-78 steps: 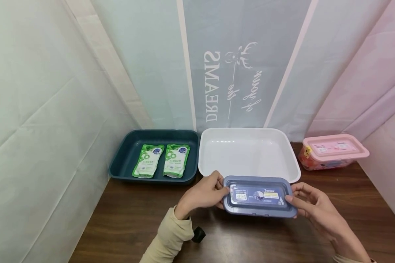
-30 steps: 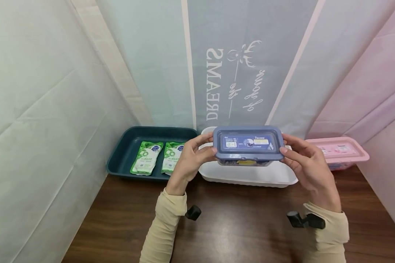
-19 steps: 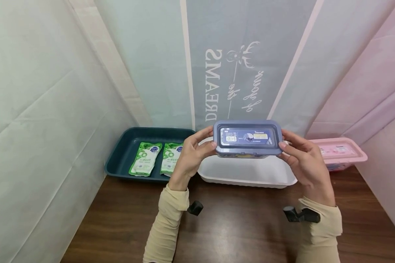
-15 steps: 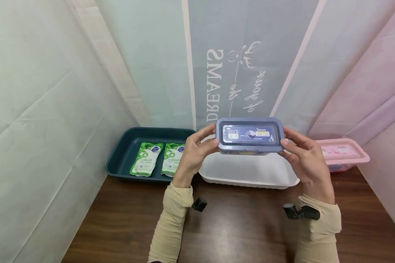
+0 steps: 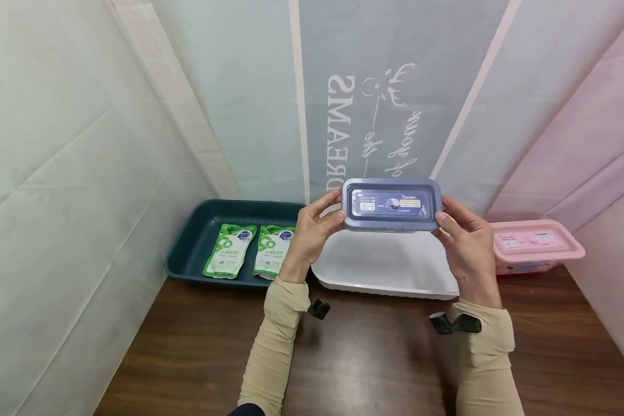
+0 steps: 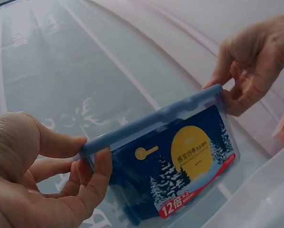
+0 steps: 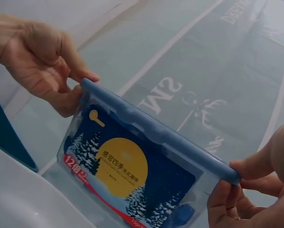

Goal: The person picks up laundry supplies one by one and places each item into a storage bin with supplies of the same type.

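Head view: left hand [image 5: 312, 234] and right hand [image 5: 470, 247] fingers [image 5: 326, 200] pinch the blue box [image 5: 392, 205] by opposite ends.

The gripped box [image 6: 172, 156] is printed with snowy trees [image 6: 169, 179] and a yellow disc [image 6: 192, 151] under a blue lid [image 5: 392, 203]. Below the grip, a tray [image 5: 387, 263] is coloured white

Left hand [image 6: 25, 173] on blue-lidded box [image 6: 180, 159]

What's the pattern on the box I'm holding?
The box's front: snowy trees and a yellow disc on blue, clearest in the left wrist view.
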Tool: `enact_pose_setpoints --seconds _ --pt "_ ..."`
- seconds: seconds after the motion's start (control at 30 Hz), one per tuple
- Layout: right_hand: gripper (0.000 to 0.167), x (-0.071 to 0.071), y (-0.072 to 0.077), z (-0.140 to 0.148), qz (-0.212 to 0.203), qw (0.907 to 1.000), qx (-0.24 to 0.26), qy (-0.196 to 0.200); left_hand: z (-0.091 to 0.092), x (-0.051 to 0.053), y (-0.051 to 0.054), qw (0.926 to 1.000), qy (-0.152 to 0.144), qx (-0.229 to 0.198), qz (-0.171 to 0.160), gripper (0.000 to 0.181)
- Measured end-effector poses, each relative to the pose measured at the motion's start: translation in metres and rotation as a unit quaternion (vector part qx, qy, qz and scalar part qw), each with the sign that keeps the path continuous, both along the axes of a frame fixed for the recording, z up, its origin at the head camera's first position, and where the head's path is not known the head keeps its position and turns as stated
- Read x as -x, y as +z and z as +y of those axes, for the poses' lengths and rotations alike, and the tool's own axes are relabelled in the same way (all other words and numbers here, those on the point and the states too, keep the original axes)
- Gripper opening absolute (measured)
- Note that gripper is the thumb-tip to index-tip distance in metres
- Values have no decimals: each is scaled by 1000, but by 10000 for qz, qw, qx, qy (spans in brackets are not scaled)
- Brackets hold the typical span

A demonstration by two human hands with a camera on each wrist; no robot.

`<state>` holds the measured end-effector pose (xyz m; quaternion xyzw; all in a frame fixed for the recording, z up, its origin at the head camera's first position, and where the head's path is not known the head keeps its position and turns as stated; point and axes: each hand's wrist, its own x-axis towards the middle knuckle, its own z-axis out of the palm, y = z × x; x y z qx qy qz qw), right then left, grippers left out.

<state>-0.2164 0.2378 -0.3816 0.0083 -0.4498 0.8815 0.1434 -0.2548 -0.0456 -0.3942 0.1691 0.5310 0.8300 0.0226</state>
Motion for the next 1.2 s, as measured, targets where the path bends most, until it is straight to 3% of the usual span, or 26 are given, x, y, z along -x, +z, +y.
enact_pose_setpoints --seconds 0.2,0.4,0.63,0.8,1.03,1.2 --pt "40 7 -11 1 -327 9985 -279 -329 11 10 -7 9996 216 158 -58 55" --pt "41 19 -23 -2 -544 9962 -556 -390 15 16 -12 9978 522 306 -263 53" --pt "40 31 -36 -5 -644 9957 -585 -328 17 20 -17 9922 735 659 -760 57" --pt "42 38 -47 -5 -918 9915 -879 -265 19 23 -23 9860 792 1023 -1053 66" --pt "43 46 -56 -5 -1258 9858 -1083 -264 23 30 -34 9808 1015 1281 -1062 67" --pt "43 47 -58 -2 -1435 9774 -1516 -339 27 32 -40 9793 1072 1350 -1058 66"
